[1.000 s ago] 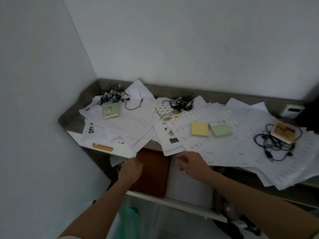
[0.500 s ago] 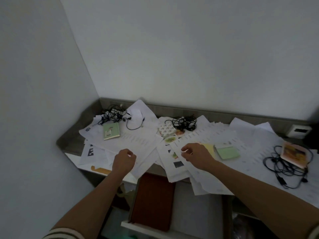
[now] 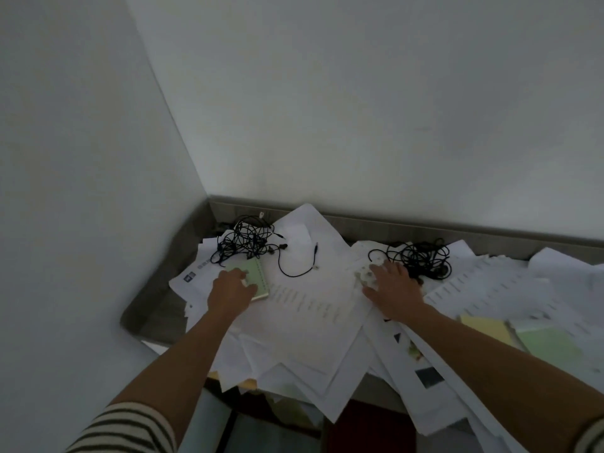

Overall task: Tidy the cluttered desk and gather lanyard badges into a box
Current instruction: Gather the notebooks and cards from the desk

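Desk [image 3: 157, 302]: grey top in a wall corner, mostly covered by loose white papers [image 3: 310, 308] that overlap and hang over the near edge.
Left hand [image 3: 230, 291]: far left, on the near-left corner of a small green notebook [image 3: 260, 279], fingers bent down onto the cover; whether it pinches the notebook or only rests on it cannot be told.
Right hand [image 3: 394, 289]: mid desk, released, fingers spread flat, fingertips on a white patterned card [image 3: 366, 273].
Left cord tangle [image 3: 245, 243]: black, just beyond the notebook and the left hand, not touched; one loose cord trails right.
Right cord tangle [image 3: 421, 256]: black, just beyond and right of the right hand, close to the fingertips; contact unclear.
Lanyards: whether either tangle carries badges cannot be told.
Pads: yellow pad [image 3: 487, 326] and green pad [image 3: 549, 348] side by side, right of the right forearm.
Below near edge: red-brown flat item [image 3: 369, 429], partly under the overhanging papers.
Sleeve [image 3: 130, 426]: striped, on the left arm.
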`<action>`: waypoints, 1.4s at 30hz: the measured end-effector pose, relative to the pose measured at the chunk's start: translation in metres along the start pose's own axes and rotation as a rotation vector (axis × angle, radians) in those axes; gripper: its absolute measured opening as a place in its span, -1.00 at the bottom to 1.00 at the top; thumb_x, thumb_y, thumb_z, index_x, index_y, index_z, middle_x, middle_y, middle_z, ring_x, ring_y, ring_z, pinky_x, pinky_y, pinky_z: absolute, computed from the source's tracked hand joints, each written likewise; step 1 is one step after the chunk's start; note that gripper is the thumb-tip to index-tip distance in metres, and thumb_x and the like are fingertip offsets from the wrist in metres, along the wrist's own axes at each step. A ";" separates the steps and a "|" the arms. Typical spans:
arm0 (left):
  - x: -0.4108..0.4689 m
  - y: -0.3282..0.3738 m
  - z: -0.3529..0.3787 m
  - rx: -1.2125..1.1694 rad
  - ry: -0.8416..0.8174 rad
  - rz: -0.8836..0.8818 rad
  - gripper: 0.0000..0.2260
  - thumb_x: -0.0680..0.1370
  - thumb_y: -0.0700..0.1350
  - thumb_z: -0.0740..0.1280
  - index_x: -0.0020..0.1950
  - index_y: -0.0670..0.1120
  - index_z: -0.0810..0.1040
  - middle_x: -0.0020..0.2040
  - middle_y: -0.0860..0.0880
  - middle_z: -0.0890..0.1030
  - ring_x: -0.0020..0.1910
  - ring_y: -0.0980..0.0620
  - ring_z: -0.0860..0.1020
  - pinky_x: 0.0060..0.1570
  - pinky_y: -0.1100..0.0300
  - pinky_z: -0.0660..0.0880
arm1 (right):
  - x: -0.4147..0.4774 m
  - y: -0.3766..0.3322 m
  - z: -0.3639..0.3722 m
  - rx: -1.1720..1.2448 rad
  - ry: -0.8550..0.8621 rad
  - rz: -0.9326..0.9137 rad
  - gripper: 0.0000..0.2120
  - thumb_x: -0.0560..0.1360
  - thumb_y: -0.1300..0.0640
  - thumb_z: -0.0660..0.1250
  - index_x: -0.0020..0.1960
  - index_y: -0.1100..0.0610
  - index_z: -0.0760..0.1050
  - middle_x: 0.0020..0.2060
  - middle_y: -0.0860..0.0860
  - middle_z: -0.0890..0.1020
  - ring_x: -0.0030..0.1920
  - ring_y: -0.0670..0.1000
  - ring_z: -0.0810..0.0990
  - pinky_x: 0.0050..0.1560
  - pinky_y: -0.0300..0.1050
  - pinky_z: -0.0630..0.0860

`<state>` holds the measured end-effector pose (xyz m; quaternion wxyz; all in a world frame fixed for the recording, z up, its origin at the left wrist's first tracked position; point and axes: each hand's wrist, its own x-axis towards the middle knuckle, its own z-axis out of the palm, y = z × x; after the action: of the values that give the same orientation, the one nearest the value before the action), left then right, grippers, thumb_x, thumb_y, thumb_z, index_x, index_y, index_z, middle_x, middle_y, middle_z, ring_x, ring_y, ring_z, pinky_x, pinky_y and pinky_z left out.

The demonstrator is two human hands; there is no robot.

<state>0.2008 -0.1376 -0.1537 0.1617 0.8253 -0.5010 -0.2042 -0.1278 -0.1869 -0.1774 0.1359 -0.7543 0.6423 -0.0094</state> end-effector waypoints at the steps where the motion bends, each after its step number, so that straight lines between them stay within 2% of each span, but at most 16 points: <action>1: 0.011 -0.002 0.002 0.039 -0.037 0.011 -0.56 0.50 0.00 0.40 0.33 -0.11 0.46 0.24 -0.20 0.45 0.19 -0.16 0.48 0.18 0.00 0.48 | 0.003 0.001 0.008 -0.012 -0.011 0.024 -0.44 0.57 -0.21 0.13 0.51 -0.05 0.17 0.52 0.05 0.14 0.49 0.16 0.14 0.38 0.15 0.24; 4: 0.039 -0.005 0.004 0.155 -0.155 0.077 -0.38 0.43 0.06 0.46 0.42 -0.10 0.37 0.30 -0.17 0.44 0.26 -0.14 0.46 0.24 0.00 0.44 | 0.006 0.006 0.021 -0.077 0.037 0.033 -0.46 0.58 -0.23 0.10 0.50 -0.07 0.20 0.54 0.06 0.13 0.49 0.15 0.14 0.39 0.16 0.22; 8: 0.070 -0.002 0.000 0.095 -0.281 0.075 -0.14 0.28 0.05 0.60 0.48 -0.09 0.29 0.36 -0.09 0.45 0.28 -0.09 0.48 0.26 -0.05 0.46 | 0.020 0.007 0.014 0.042 0.083 0.066 -0.56 0.51 -0.20 0.26 0.34 -0.08 0.43 0.42 0.03 0.34 0.36 0.13 0.27 0.28 0.09 0.31; 10: 0.078 -0.002 0.000 0.099 -0.322 0.067 -0.11 0.25 0.07 0.62 0.47 -0.07 0.29 0.34 -0.07 0.47 0.24 -0.06 0.51 0.22 -0.03 0.49 | 0.025 0.004 0.012 0.090 0.099 0.096 -0.58 0.46 -0.20 0.32 0.26 -0.07 0.46 0.31 0.00 0.43 0.31 0.11 0.30 0.22 0.06 0.36; 12: 0.081 -0.002 0.001 0.132 -0.287 0.094 -0.15 0.21 0.13 0.62 0.41 -0.03 0.37 0.28 -0.04 0.52 0.18 -0.05 0.55 0.17 -0.03 0.52 | 0.028 0.003 0.011 0.083 0.109 0.123 -0.53 0.42 -0.22 0.35 0.27 -0.08 0.43 0.28 0.00 0.45 0.30 0.10 0.31 0.19 0.04 0.37; 15: 0.080 -0.002 -0.001 0.202 -0.179 0.141 -0.27 0.17 0.22 0.60 0.24 -0.02 0.47 0.15 -0.01 0.57 0.13 -0.05 0.57 0.12 -0.02 0.54 | 0.034 0.002 0.006 0.010 0.075 0.176 -0.29 0.34 -0.30 0.39 0.39 -0.07 0.28 0.30 0.05 0.43 0.31 0.13 0.31 0.19 0.05 0.38; 18: 0.076 0.004 -0.008 0.139 -0.157 0.089 -0.58 0.24 0.16 0.59 -0.09 -0.04 0.56 -0.11 0.00 0.67 -0.21 0.04 0.65 -0.09 0.02 0.62 | 0.042 0.000 -0.002 -0.034 0.015 0.222 -0.08 0.23 -0.37 0.42 0.44 0.00 0.19 0.30 0.13 0.41 0.30 0.18 0.32 0.14 0.07 0.40; 19: 0.074 0.007 -0.011 0.148 -0.142 0.097 -0.65 0.27 0.13 0.58 -0.15 -0.04 0.57 -0.16 -0.01 0.67 -0.24 0.03 0.64 -0.10 0.02 0.62 | 0.044 -0.001 -0.004 -0.036 0.001 0.235 -0.04 0.20 -0.39 0.44 0.44 0.01 0.18 0.30 0.15 0.41 0.30 0.19 0.32 0.13 0.07 0.41; 22: 0.067 0.014 -0.016 0.062 -0.069 0.177 -0.72 0.33 0.02 0.57 -0.14 -0.08 0.56 -0.08 -0.07 0.61 -0.22 0.00 0.61 -0.15 0.07 0.59 | 0.043 0.000 -0.006 -0.048 -0.001 0.256 0.02 0.16 -0.43 0.44 0.44 0.03 0.18 0.31 0.18 0.38 0.31 0.20 0.31 0.15 0.08 0.41; 27: 0.036 0.028 -0.016 0.013 0.029 0.294 -0.70 0.41 -0.04 0.51 0.09 -0.06 0.58 0.12 -0.02 0.44 0.03 0.01 0.48 -0.01 0.08 0.49 | 0.029 0.000 0.006 -0.115 0.160 0.162 -0.08 0.30 -0.42 0.36 0.45 0.06 0.16 0.29 0.12 0.45 0.29 0.17 0.35 0.20 0.08 0.36; 31: 0.018 0.045 -0.026 -0.142 0.111 0.387 -0.87 0.49 -0.09 0.42 -0.15 0.03 0.46 -0.14 0.03 0.57 -0.16 -0.01 0.56 -0.21 0.10 0.53 | 0.018 0.006 0.000 0.005 0.221 0.121 -0.35 0.50 -0.14 0.31 0.50 -0.02 0.17 0.23 0.08 0.55 0.27 0.13 0.38 0.22 0.05 0.33; 33: 0.011 0.057 -0.030 -0.413 0.062 0.284 -0.87 0.54 -0.13 0.36 -0.14 -0.04 0.42 -0.14 -0.07 0.61 -0.18 -0.06 0.60 -0.30 0.08 0.58 | 0.011 0.013 -0.010 0.048 0.282 0.102 -0.44 0.53 0.03 0.29 0.50 -0.02 0.22 0.21 0.09 0.56 0.25 0.14 0.40 0.20 0.04 0.36; 35: 0.002 0.072 -0.025 -0.748 -0.068 0.092 -0.89 0.57 -0.15 0.33 -0.10 -0.09 0.43 -0.04 -0.16 0.63 -0.18 -0.08 0.62 -0.29 0.10 0.61 | 0.002 0.020 -0.025 0.178 0.329 0.091 -0.46 0.52 0.16 0.28 0.48 0.00 0.27 0.23 0.11 0.55 0.24 0.15 0.42 0.14 0.02 0.40; 37: -0.006 0.086 -0.007 -0.927 -0.218 -0.063 -0.93 0.59 -0.17 0.31 0.00 -0.15 0.45 0.07 -0.24 0.61 -0.10 -0.15 0.61 -0.05 -0.08 0.61 | -0.005 0.029 -0.042 0.442 0.309 0.132 -0.47 0.51 0.24 0.29 0.45 0.04 0.31 0.20 0.12 0.54 0.14 0.14 0.50 0.04 -0.05 0.46; 40: -0.026 0.103 0.029 -1.058 -0.433 -0.176 -0.89 0.63 -0.22 0.21 0.13 -0.21 0.46 0.14 -0.27 0.58 -0.01 -0.20 0.59 0.01 -0.15 0.57 | -0.017 0.047 -0.070 1.148 0.143 0.365 -0.59 0.47 0.28 0.42 0.29 0.15 0.45 0.10 0.14 0.60 0.02 0.14 0.61 -0.09 0.04 0.62; 42: -0.042 0.117 0.055 -1.124 -0.576 -0.214 -0.82 0.64 -0.24 0.16 0.20 -0.23 0.46 0.18 -0.27 0.57 0.04 -0.22 0.58 -0.04 -0.10 0.57 | -0.034 0.065 -0.080 1.443 -0.009 0.462 -0.67 0.45 0.23 0.46 0.19 0.19 0.52 0.04 0.16 0.65 -0.05 0.11 0.66 -0.19 -0.04 0.62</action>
<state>0.0673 -0.1553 -0.1385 0.4075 0.5720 -0.2556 -0.6644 -0.2117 -0.1783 -0.1088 0.5970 -0.3245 0.6178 -0.3956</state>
